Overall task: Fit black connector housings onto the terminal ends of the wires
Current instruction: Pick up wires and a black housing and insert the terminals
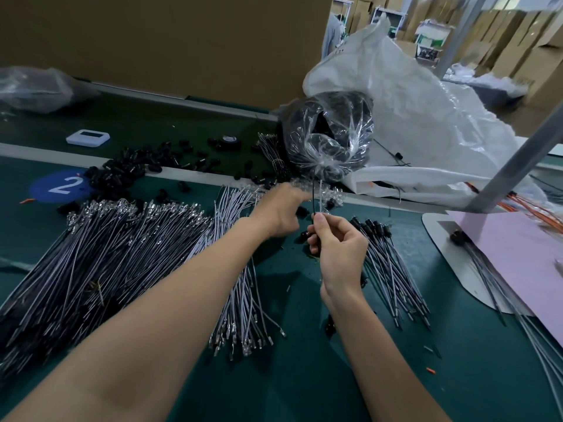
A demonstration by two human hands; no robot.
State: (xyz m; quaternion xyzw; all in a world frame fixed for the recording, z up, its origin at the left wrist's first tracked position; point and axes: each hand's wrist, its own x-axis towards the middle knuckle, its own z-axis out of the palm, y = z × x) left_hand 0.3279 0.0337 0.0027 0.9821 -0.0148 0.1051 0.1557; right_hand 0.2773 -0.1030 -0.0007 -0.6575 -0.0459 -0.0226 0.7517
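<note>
Black plastic housings (122, 175) lay scattered at the far left of the green mat (289, 376). They were small and looked rigid and light. I judged that each would skid if nudged, so it should be taken across its body between thumb and fingertip, open end toward the terminal.

Nearer me, the loose wire pile (106, 245) fanned across the mat, metal terminals at the far ends. The wires looked thin and limp, with crimped ends that I judged easy to bend. The correct hold is on the insulation just behind the terminal. A second bundle (240, 275) lay beside my left forearm.

My left hand (283, 208) was extended over the mat, fingers turned down toward a loose housing (302, 211). Blur hid the fingertips, and I could not tell whether they had closed on anything.

My right hand (335, 251) was curled round a wire pair (316, 199), one dark and one pale. The thumb pressed them against the forefinger, and their upper ends stood upright above the knuckles.

Beyond both hands sat the clear bag (329, 138) of further housings. Furthest right lay the fitted wires (390, 263), black housings on their far ends.
</note>
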